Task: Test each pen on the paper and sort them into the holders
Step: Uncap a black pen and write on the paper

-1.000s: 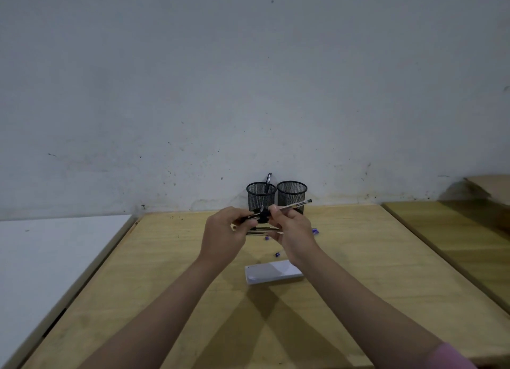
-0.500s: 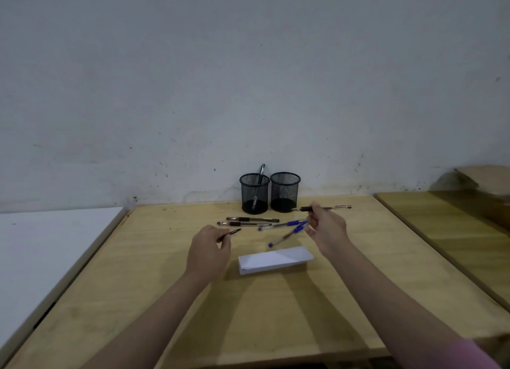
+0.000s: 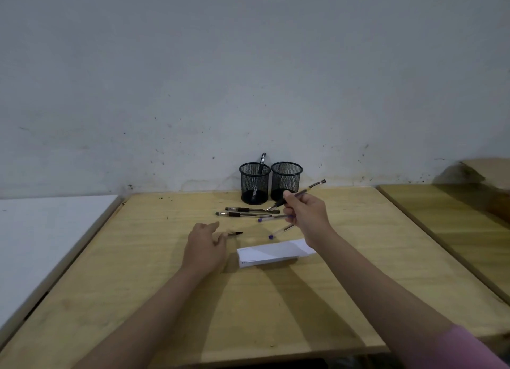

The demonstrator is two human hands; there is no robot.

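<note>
At the near end of the wooden desk [image 3: 165, 299], a person's two bare forearms reach in from the front edge, a pink sleeve [image 3: 469, 349] showing on the right arm. The left hand [image 3: 205, 247] rests low over the wood, its fingers loosely bent, and a black cap [image 3: 235, 233] lies on the desk just beyond its fingertips; whether they touch the cap cannot be told. Just to the right of that hand lies the folded white paper [image 3: 271, 252], with no fresh test mark that can be made out from here. Above and beyond the paper, the right hand [image 3: 306, 215] pinches an uncapped black pen [image 3: 299, 194] between thumb and fingers, tip pointing down and left, so the test of this pen looks about to come, not done. Behind the hands four more pens wait on the desk: two with purple caps [image 3: 271, 217] [image 3: 280, 232] and two dark ones [image 3: 248, 209] [image 3: 240, 214] lying nearly parallel, close together. Farthest back, against the stained wall [image 3: 248, 78], two black mesh holders stand side by side, almost touching. The left holder [image 3: 254, 183] has one dark pen [image 3: 259, 178] leaning in it, its clip end above the rim; the right holder [image 3: 286, 181] shows no pen above its rim, though the mesh hides its bottom. By this count the sorting appears barely begun: one pen placed, one in hand, four on the desk.
</note>
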